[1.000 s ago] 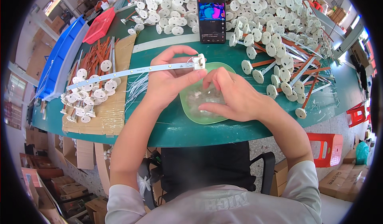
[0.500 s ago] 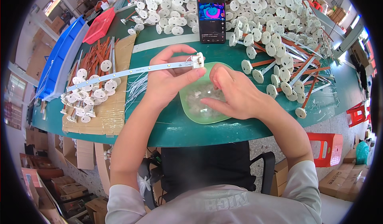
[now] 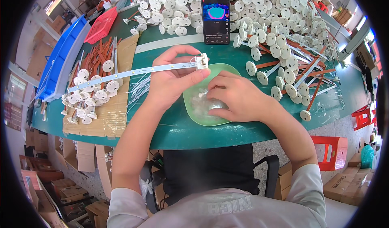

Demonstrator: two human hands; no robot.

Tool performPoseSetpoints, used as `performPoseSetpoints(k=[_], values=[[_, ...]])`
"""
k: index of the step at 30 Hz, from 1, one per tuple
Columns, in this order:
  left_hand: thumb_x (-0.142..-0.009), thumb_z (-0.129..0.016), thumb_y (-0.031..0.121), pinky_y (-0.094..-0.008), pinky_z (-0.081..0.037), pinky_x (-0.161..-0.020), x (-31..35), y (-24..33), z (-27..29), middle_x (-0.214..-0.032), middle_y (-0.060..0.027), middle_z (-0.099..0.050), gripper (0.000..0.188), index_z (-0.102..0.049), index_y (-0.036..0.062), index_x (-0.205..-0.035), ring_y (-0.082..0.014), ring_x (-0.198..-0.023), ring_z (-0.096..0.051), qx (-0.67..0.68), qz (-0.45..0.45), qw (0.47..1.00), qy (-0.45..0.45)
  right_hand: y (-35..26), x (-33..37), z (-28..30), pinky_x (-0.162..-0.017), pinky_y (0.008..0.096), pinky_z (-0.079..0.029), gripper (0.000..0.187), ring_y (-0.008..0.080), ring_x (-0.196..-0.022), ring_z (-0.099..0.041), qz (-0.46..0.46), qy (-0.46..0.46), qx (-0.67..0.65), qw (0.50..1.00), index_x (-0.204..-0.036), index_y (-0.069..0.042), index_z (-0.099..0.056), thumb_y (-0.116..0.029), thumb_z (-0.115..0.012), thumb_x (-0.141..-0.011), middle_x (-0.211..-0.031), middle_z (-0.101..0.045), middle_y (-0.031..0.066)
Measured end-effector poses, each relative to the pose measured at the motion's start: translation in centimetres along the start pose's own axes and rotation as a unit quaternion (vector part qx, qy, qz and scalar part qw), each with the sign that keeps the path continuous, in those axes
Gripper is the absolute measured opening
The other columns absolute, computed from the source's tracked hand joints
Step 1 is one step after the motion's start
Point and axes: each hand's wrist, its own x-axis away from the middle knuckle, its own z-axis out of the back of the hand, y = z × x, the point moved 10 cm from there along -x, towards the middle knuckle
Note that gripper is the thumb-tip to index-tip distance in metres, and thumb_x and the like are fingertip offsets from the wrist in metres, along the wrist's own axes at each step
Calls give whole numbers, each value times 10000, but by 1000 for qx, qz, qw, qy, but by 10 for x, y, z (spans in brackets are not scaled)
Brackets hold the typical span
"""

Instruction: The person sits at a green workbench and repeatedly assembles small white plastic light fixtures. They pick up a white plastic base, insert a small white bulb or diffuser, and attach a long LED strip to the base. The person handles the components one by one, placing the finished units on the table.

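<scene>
My left hand (image 3: pixel 168 76) is closed around the white end piece (image 3: pixel 201 61) of an LED strip (image 3: pixel 133 73), pinching it between thumb and fingers. Thin white wires show at that end. The strip, pale with small yellowish LEDs, stretches leftward over the cardboard. My right hand (image 3: pixel 239 98) reaches into a light green bowl (image 3: pixel 194 120), thumb and fingers apart. Its fingertips touch small clear pieces (image 3: pixel 201 104) there; nothing is plainly gripped between them.
A phone (image 3: pixel 215 19) with a lit screen stands behind the bowl. White-disc strips (image 3: pixel 279 45) crowd the back and right; more lie on cardboard (image 3: pixel 109 124) at left. White wires (image 3: pixel 139 90) lie between cardboard and bowl. A blue bin (image 3: pixel 60 61) and red basket (image 3: pixel 100 25) sit far left.
My right hand has lowered into the bowl, its fingers uncurling toward the clear pieces. My left hand and the LED strip have hardly moved. The phone's picture has changed.
</scene>
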Motion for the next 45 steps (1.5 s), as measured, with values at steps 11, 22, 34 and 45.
performPoseSetpoints(k=[11,22,34,45], values=[[-803,-789,-28,-328,-595,-846,1,2,1,-1114,-225,-713,438,-585,1,-1190,-181,-928,-719,-8,-2,1000,3,7,-1,12,-743,402,-547,53,282,-783,-670,-26,72,-124,989,-822,-50,-727,-81,-741,-782,-824,-689,102],[-820,-782,-13,-384,-577,-943,4,-2,-13,-1174,-211,-695,502,-588,-13,-1283,-247,-1032,-708,153,24,987,-48,23,14,64,-569,291,-530,76,178,-663,-682,-109,320,-162,927,-930,-49,-762,-50,-719,-867,-854,-747,70],[-843,-766,40,-376,-539,-969,4,-9,-12,-1256,-230,-659,519,-588,-37,-1325,-293,-1134,-671,108,14,993,-56,-1,13,71,-580,331,-525,127,246,-695,-656,-7,325,-22,946,-920,-22,-711,-10,-744,-798,-832,-706,88],[-807,-775,-64,-388,-564,-964,4,-7,-12,-1202,-194,-687,476,-631,-54,-1260,-274,-1056,-706,53,-6,998,-30,-11,13,67,-575,338,-512,197,252,-687,-636,50,333,74,939,-913,-20,-681,28,-738,-730,-844,-699,80]])
